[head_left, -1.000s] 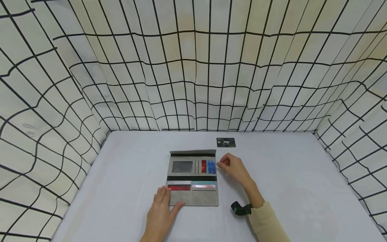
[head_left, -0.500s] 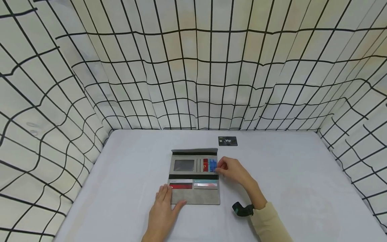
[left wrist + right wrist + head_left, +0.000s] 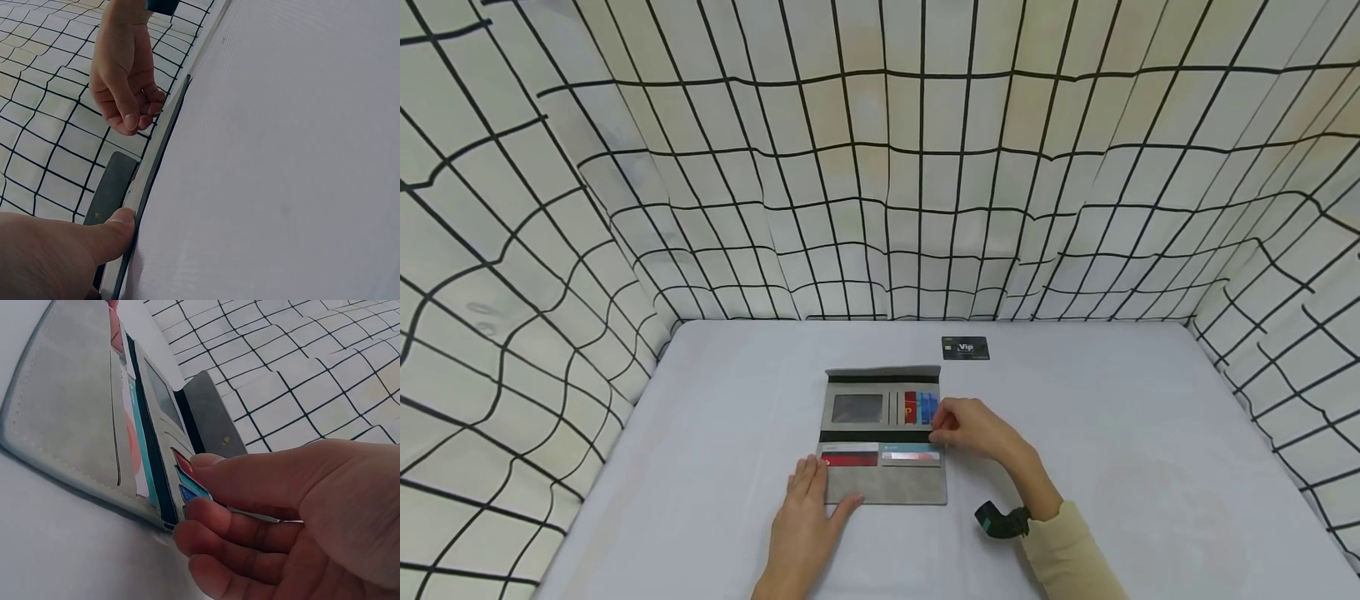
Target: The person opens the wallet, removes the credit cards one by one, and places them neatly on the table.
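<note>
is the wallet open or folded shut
Open: the grey wallet lies spread on the white table, its window pocket and tucked cards both showing.

Person's right sleeve (image 3: pixel 1070 550): pale cream-yellow, plain, cuff ending above the wrist. Just beyond the cuff, a rounded, elbow-shaped black wrist unit (image 3: pixel 1000 523) bearing a small green patch (image 3: pixel 988 525); its edge reads dark blue from the left wrist. Left hand (image 3: pixel 803 525) and right hand (image 3: pixel 976 429) both ungloved.

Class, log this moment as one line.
left hand: rests on open wallet, near left corner; right hand: at blue cards, grip unclear; Vip card: on table, beyond wallet
</note>
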Demonstrator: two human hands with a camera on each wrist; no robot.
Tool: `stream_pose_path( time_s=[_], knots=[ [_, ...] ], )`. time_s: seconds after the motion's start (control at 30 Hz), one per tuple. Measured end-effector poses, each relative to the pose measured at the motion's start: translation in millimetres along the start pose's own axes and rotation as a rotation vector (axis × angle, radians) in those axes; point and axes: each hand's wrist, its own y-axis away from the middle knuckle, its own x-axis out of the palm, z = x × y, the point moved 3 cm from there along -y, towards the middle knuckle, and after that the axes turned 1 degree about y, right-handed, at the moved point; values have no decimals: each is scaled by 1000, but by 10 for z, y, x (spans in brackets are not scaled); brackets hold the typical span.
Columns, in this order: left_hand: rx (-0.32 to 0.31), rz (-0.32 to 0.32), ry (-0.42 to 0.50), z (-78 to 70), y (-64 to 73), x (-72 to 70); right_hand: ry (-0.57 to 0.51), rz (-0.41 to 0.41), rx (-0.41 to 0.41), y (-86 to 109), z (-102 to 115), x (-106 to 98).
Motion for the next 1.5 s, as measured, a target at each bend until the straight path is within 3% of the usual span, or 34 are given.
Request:
stream_pose_path(
  time_s=[0.43,1.2,1.5],
  knots=[
    [17,-11,2,-30,8,10,48,74,-2,44,44,54],
    [25,-26,-4,3,14,1,148,52,16,50,214,216],
    [8,4,-5,-2,12,-11,168,80,-18,29,219,219]
  ],
)
